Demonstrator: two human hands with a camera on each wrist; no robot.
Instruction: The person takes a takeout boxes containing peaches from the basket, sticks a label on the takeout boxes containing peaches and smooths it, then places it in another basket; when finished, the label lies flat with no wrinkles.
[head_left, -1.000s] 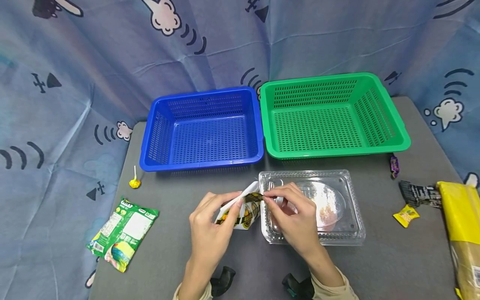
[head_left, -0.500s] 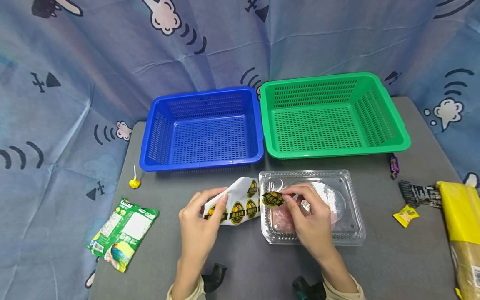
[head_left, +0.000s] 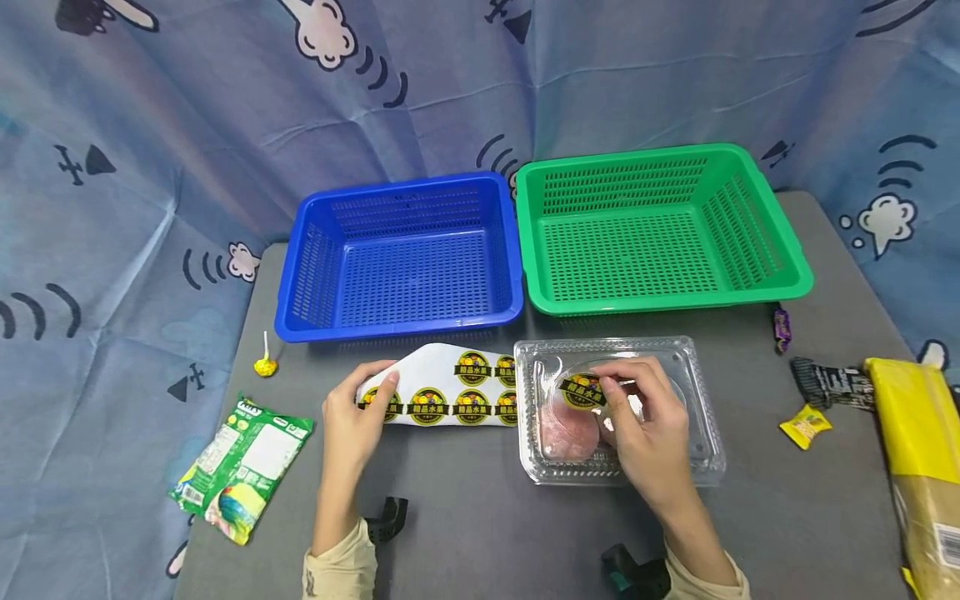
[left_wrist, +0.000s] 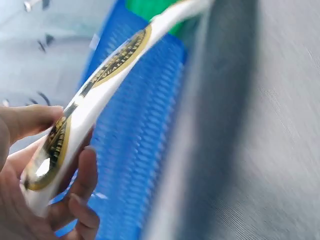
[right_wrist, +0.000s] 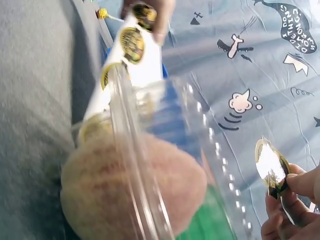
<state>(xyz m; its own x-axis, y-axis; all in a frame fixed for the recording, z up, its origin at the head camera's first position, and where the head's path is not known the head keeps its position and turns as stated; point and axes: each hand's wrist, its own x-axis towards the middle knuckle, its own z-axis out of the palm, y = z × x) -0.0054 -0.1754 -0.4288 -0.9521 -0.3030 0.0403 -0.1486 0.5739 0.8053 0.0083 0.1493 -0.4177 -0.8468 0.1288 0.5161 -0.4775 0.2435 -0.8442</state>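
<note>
While the right hand (head_left: pixel 651 427) pinches a loose label (head_left: pixel 581 390) above the clear box (head_left: pixel 708 421), the box's long axis runs left to right. Farther off, the left hand (head_left: pixel 352 423) grips one end of the white sheet (head_left: pixel 441 373).

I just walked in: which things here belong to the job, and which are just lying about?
Seemingly in use: sticker sheet (left hand), sticker (right hand), clear box, fruit inside.

Apparently lying about: blue basket, green basket, lollipop, green bag, purple candy, black packet, yellow candy, yellow bag.
</note>
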